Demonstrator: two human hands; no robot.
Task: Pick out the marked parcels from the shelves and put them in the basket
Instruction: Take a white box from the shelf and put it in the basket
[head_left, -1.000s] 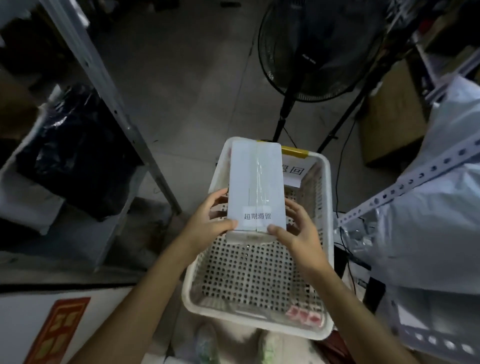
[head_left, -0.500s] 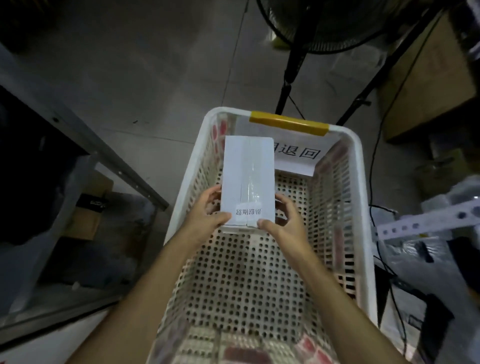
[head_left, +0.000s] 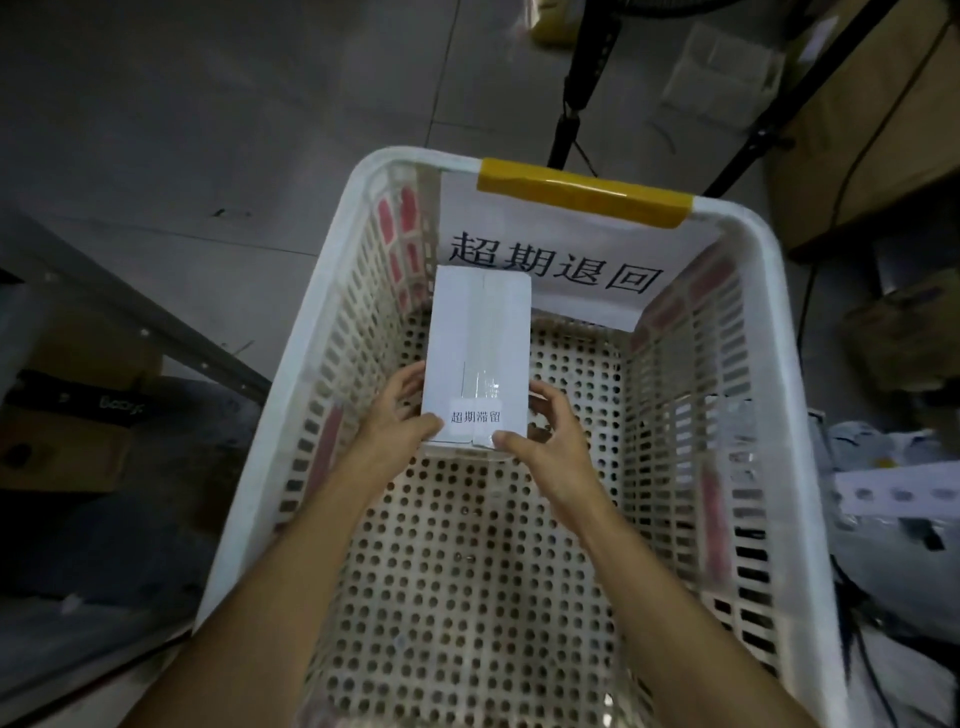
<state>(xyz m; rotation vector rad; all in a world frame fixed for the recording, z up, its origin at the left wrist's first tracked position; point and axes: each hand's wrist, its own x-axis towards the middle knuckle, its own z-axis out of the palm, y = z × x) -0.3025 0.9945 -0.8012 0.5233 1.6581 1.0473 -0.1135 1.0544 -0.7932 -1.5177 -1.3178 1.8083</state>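
Parcel (head_left: 478, 343) reaches past the grip, inside the basket (head_left: 467, 571); left hand (head_left: 400, 415) and right hand (head_left: 545, 436) pinch its end, likely to lay it flat.

Matt white cardboard parcel (head_left: 478, 358) with glossy tape; perforated plastic basket (head_left: 774, 364); rough concrete floor (head_left: 208, 104).

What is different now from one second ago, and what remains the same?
The white box has gone down from above the rim into the basket, near its far wall. Nothing was let go: the left hand and the right hand still grip its near end, label facing up.
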